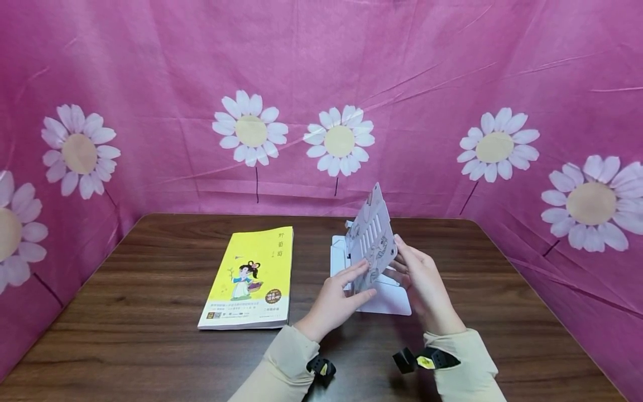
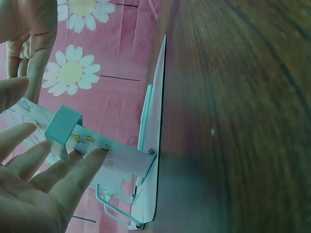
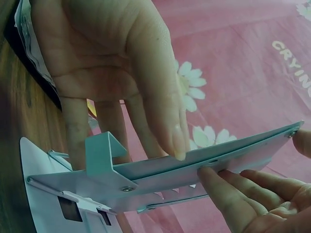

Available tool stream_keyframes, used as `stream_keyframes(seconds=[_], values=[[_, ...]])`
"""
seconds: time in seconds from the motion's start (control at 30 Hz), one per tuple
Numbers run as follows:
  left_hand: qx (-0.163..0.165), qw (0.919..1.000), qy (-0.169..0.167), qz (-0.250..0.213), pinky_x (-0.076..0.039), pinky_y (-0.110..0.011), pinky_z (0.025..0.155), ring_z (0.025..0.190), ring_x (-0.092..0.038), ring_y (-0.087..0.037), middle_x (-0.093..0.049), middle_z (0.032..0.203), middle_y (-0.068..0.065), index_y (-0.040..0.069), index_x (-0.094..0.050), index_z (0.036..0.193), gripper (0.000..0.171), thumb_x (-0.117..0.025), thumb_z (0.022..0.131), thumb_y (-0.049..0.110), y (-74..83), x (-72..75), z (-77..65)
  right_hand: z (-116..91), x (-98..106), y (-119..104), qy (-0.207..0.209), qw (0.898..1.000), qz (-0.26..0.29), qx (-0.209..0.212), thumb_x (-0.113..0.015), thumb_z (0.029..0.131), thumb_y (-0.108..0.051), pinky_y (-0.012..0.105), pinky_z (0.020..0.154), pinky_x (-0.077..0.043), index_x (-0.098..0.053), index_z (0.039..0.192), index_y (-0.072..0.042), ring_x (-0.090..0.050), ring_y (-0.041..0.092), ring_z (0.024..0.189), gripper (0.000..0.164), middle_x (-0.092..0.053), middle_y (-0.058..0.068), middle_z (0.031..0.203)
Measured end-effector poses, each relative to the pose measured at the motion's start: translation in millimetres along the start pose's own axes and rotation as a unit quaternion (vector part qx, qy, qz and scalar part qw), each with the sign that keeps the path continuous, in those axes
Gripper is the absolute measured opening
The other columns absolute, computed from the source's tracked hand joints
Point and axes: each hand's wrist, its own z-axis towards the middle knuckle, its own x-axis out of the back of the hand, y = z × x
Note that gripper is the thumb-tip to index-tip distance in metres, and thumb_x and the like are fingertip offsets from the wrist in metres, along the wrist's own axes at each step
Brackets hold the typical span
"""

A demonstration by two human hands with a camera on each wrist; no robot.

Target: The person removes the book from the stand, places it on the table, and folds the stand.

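Note:
A white metal book stand [image 1: 387, 300] stands on the table, its printed panel [image 1: 370, 218] tilted up from a flat base. My left hand [image 1: 334, 301] rests nearly straight fingers along the panel's face, with the thumb held apart. At the opposite side, my right hand [image 1: 427, 282] holds the panel's edge. The right wrist view shows its thumb at the panel's end and its fingers [image 3: 218, 191] against the back. A bent metal lip [image 2: 63, 127] juts from the panel near my left fingers. The wire leg [image 2: 114, 208] shows near the base's hinge.
A yellow book [image 1: 246, 268] with a cartoon girl on its cover lies left of the stand. Beneath everything is a dark wood table [image 1: 150, 290]. Pink cloth [image 1: 412, 72] with daisies hangs around the back and sides. Black straps [image 1: 437, 358] sit on both wrists.

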Motion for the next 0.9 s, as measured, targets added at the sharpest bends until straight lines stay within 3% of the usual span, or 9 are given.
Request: stream_keyframes(seconds=[0.13, 0.33, 0.43, 0.63, 0.9], values=[[-0.010, 0.9998, -0.011, 0.011, -0.038, -0.046, 0.114, 0.142, -0.043, -0.026, -0.048, 0.151, -0.005, 0.005, -0.052, 0.143, 0.055, -0.068, 0.094, 0.025, -0.7, -2.1, 0.4, 0, 5, -1, 0.001, 0.999, 0.037, 0.002, -0.055, 0.102, -0.034, 0.022, 0.079, -0.059, -0.075, 0.096, -0.022, -0.070, 0.005, 0.088, 0.025, -0.075, -0.010, 0.093], [0.002, 0.9994, -0.030, 0.015, -0.043, -0.039, 0.111, 0.141, -0.044, -0.024, -0.049, 0.151, -0.007, 0.002, -0.053, 0.141, 0.054, -0.068, 0.094, 0.025, -2.0, -4.7, -0.4, 2, 14, -4, 0.040, 0.999, 0.026, 0.006, -0.054, 0.102, -0.031, 0.013, 0.062, -0.051, -0.076, 0.078, -0.028, -0.062, -0.001, 0.069, 0.033, -0.070, -0.013, 0.076], [0.007, 0.9990, -0.040, 0.019, -0.041, -0.037, 0.112, 0.141, -0.043, -0.024, -0.050, 0.150, -0.006, 0.002, -0.054, 0.140, 0.053, -0.068, 0.094, 0.025, -2.0, -5.1, -0.7, 4, 19, -5, 0.058, 0.998, 0.017, 0.008, -0.053, 0.103, -0.027, 0.015, 0.056, -0.046, -0.075, 0.074, -0.028, -0.058, 0.000, 0.063, 0.036, -0.068, -0.013, 0.070], [0.015, 0.9976, -0.057, 0.035, -0.038, -0.034, 0.115, 0.141, -0.044, -0.022, -0.051, 0.149, -0.004, 0.004, -0.055, 0.140, 0.052, -0.067, 0.094, 0.025, -1.7, -6.7, -1.3, 7, 30, -6, 0.081, 0.997, -0.005, 0.012, -0.050, 0.102, -0.019, 0.015, 0.063, -0.050, -0.076, 0.074, -0.030, -0.061, -0.001, 0.067, 0.040, -0.069, -0.013, 0.071], [0.000, 0.9960, -0.065, 0.061, -0.033, -0.035, 0.118, 0.141, -0.044, -0.025, -0.052, 0.149, -0.006, 0.002, -0.055, 0.139, 0.053, -0.066, 0.094, 0.028, -1.7, -8.0, -2.0, 12, 48, -4, 0.101, 0.993, -0.054, 0.000, -0.053, 0.101, -0.020, 0.016, 0.062, -0.052, -0.071, 0.078, -0.030, -0.063, 0.000, 0.067, 0.031, -0.069, -0.013, 0.072]])
